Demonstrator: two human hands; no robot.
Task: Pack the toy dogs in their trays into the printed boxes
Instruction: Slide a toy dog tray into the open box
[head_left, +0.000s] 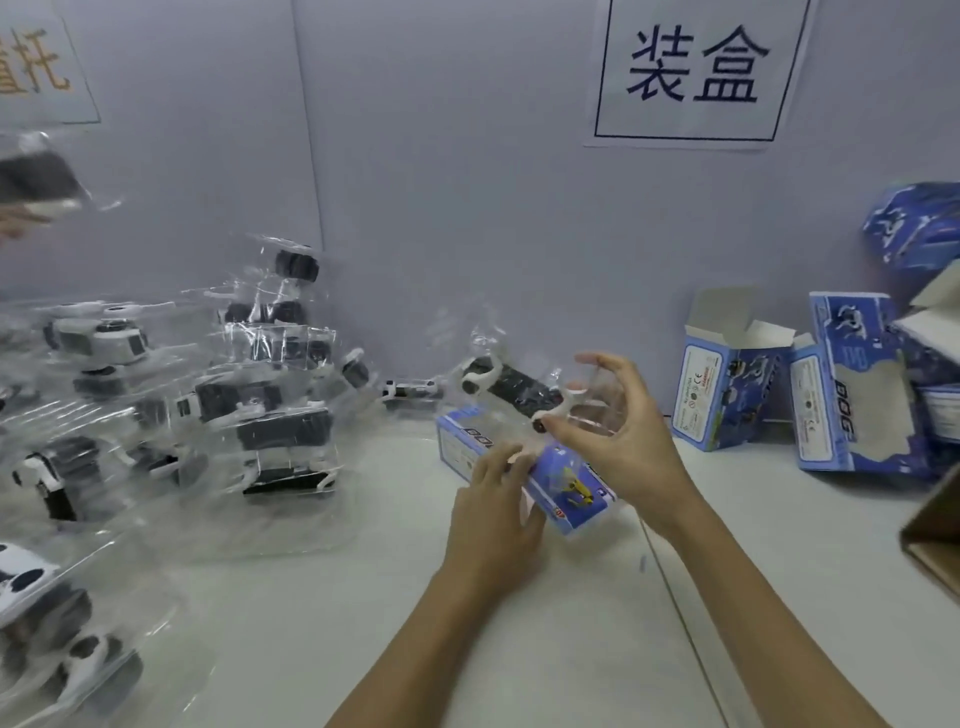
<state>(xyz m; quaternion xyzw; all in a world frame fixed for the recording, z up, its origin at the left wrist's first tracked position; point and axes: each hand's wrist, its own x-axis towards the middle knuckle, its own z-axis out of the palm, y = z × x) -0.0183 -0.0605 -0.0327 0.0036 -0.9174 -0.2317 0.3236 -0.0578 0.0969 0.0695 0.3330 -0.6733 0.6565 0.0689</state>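
Note:
A blue printed box (558, 496) lies tilted on the white table, and my left hand (493, 506) grips its near side with curled fingers. Just above the box's far end sits a black and white toy dog (511, 387) in a clear plastic tray. My right hand (621, 439) holds the tray's right end between thumb and curled fingers. The tray's edges are hard to see because the plastic is transparent.
Several more toy dogs in clear trays (270, 395) are piled on the left half of the table. Open printed boxes (727, 395) stand at the right against the grey wall, with more blue boxes (857, 395) beside them. A brown carton edge (935, 535) shows far right.

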